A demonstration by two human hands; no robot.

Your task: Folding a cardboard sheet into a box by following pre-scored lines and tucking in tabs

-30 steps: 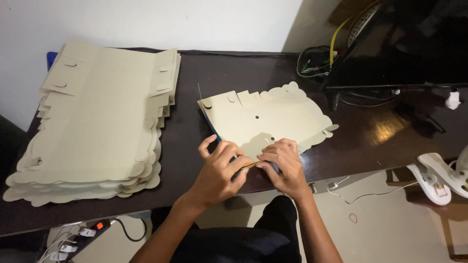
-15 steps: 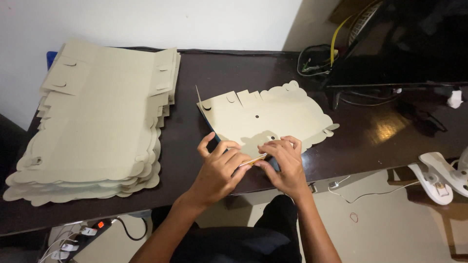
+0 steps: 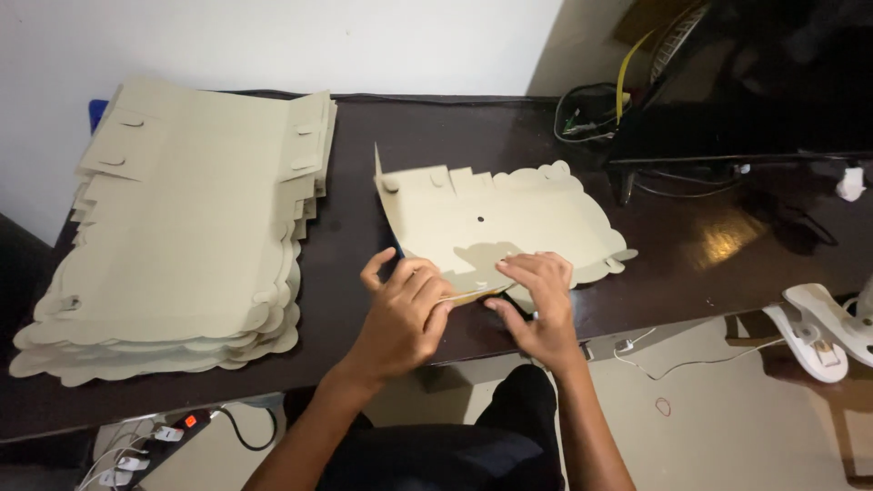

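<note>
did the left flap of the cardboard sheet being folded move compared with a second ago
Yes. The left flap of the die-cut cardboard sheet now stands more upright, its tip higher against the dark table. Both the left hand and right hand press its near edge.

I sit in a home workroom: my dark wooden surface (image 3: 382,136) against a plain white wall (image 3: 273,41), cables (image 3: 582,114) at its far corner, a power strip (image 3: 159,436) on the tiled floor beneath it.

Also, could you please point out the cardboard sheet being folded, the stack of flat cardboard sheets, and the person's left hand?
cardboard sheet (image 3: 509,218), head view, on its flat middle panel.
stack of flat cardboard sheets (image 3: 182,236), head view, on the top sheet's middle.
left hand (image 3: 400,318), head view, on the back of the hand.
</note>
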